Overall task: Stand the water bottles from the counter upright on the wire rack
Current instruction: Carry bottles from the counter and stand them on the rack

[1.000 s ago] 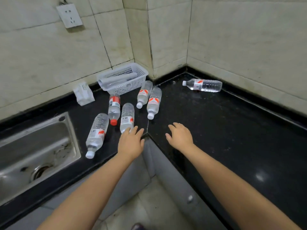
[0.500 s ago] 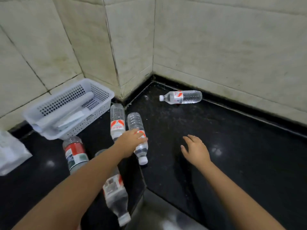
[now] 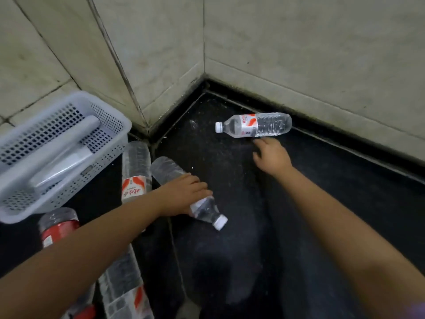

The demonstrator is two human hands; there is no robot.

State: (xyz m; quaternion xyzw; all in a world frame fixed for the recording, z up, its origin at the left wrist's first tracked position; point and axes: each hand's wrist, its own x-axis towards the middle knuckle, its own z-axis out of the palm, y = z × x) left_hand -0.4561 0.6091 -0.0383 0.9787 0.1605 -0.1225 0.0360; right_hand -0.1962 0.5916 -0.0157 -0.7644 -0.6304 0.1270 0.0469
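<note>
Left hand (image 3: 184, 194): fingers curled over the middle of a lying bottle (image 3: 202, 207), gripping it; the label is hidden under the hand.
Gripped bottle: on its side on the counter (image 3: 333, 192), white cap toward the camera, base toward the corner.
Right hand (image 3: 272, 155): fingers loosely spread and holding nothing, palm down just beside the far bottle (image 3: 255, 125); whether the fingertips touch it I cannot tell.
Far bottle: on its side along the right wall (image 3: 310, 54), white cap pointing left, red and white label.
Neighbour bottle (image 3: 135, 171): lies just left of the gripped one, partly under the left forearm.
Red-label bottle (image 3: 58, 224): lies below the basket (image 3: 69, 143), crossed by the forearm.
Near bottle (image 3: 125, 284): lies at the bottom edge, partly cut off.
Basket: white, perforated, by the left wall, with pale flat items inside.
Rack: not in view.
</note>
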